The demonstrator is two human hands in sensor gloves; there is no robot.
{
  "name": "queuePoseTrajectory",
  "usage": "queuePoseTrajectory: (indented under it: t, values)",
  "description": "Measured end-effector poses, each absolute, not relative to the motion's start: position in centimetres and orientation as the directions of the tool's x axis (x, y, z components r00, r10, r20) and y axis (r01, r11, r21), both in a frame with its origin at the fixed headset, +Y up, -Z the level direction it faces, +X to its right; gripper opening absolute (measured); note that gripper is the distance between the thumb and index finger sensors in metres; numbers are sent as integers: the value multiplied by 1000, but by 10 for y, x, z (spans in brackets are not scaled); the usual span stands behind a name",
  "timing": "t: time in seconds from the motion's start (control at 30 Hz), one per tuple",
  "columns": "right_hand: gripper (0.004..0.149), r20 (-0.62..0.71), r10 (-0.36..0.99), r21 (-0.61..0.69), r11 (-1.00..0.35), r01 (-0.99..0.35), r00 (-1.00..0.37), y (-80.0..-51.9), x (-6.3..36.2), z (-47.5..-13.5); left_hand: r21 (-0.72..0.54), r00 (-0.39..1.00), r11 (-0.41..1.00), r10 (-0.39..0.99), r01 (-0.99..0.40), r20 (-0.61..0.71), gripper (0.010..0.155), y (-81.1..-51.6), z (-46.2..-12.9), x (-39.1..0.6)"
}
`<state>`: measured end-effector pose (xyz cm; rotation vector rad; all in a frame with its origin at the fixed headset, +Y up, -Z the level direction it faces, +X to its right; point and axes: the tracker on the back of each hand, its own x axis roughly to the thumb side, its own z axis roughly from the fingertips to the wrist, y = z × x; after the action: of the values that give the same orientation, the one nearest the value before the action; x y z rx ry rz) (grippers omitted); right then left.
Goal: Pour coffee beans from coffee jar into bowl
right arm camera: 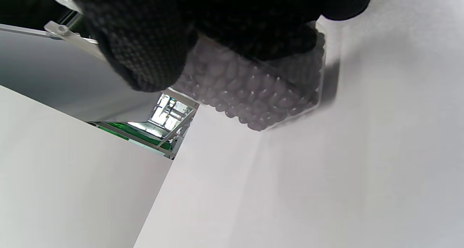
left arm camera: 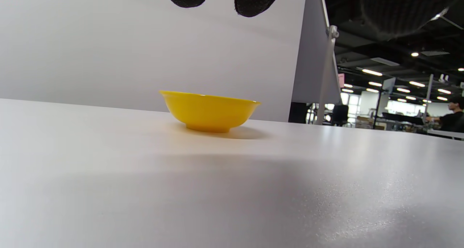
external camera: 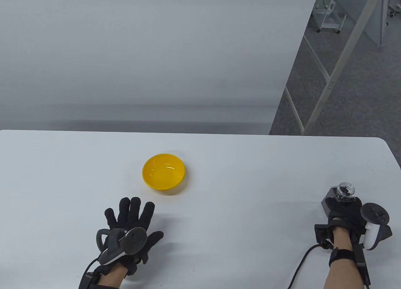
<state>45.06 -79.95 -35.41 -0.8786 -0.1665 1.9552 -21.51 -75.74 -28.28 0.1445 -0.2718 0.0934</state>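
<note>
- The step in hand looked like the pick-up: the right hand (external camera: 344,212) was wrapped around the coffee jar (external camera: 343,193) at the right end of the worktop (external camera: 250,182), its fingers (right arm camera: 141,48) closed about the clear body, and the jar stood upright with its mouth open.
- In the right wrist view the jar's base seemed to sit on or just above the worktop; I could not tell which.
- Dark coffee beans (right arm camera: 253,92) filled the lower part of the jar, pressed against its clear wall.
- The yellow bowl (external camera: 164,171) sat upright near the middle of the worktop, well apart from the jar and, as far as the table view showed, with nothing in it.
- The left hand (external camera: 131,226) lay palm-down near the bowl, its fingers (external camera: 135,207) spread and holding nothing.
- The next move would probably call for carrying the jar leftward until its mouth hung over the bowl, then tipping slowly, since a full jar could spill beans past the low rim.
- The left hand was near enough to steady the bowl if it slid.
- The worktop was smooth, white and faintly glossy.
- A pale partition (external camera: 141,51) stood behind it, and to the right were grey carpet (external camera: 360,98) and white metal frames (external camera: 341,66).
</note>
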Motion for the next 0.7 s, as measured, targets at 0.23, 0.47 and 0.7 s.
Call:
queuePoseTrajectory:
  t: [0.23, 0.47, 0.7]
  values:
    - [89, -448, 813, -483, -570, -665, -371, -783, 441, -350, 142, 958, 984, 68, -111, 277, 93, -755, -280, -215]
    - [89, -360, 847, -530, -530, -662, -390, -759, 432, -346, 142, 956, 983, 75, -120, 283, 93, -756, -281, -216]
    - [89, -260, 869, -540, -492, -683, -420, -735, 417, -345, 142, 956, 980, 97, -141, 278, 93, -756, -280, -218]
